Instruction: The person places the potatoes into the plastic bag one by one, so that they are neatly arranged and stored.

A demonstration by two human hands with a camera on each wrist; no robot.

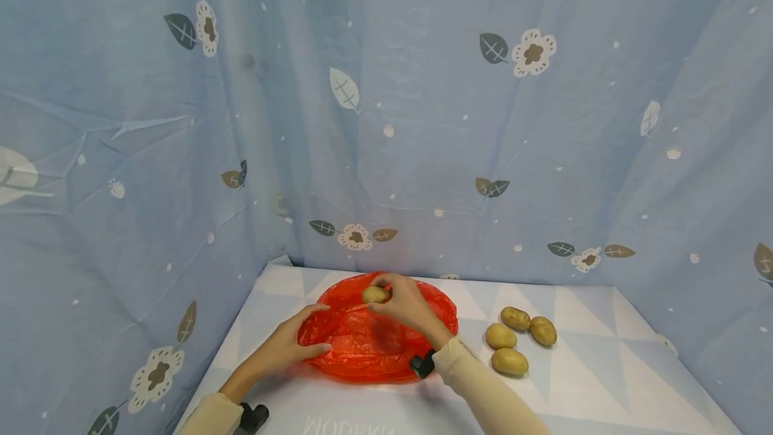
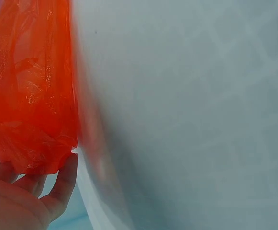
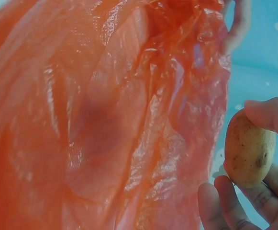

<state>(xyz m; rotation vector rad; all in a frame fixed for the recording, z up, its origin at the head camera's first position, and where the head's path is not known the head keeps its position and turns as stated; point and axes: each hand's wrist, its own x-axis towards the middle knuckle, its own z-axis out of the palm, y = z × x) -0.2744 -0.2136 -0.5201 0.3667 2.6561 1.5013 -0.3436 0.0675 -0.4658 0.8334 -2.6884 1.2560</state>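
Observation:
A red plastic bag (image 1: pixel 356 348) lies spread wide on the table with its mouth facing up. At its left edge, my left hand (image 1: pixel 292 339) holds the rim between thumb and fingers; in the left wrist view, those fingertips (image 2: pixel 64 165) meet the crumpled film. Over the bag's far part, my right hand (image 1: pixel 407 302) pinches a potato (image 1: pixel 376 295) between thumb and fingers. The right wrist view shows this potato (image 3: pixel 250 149) as oval, yellow-brown and marked with small dark spots.
Right of the bag, several loose potatoes (image 1: pixel 510 362) lie grouped on the white patterned table (image 1: pixel 580 388). A blue curtain (image 1: pixel 423 119) with leaf and flower prints hangs behind the table and along its left side.

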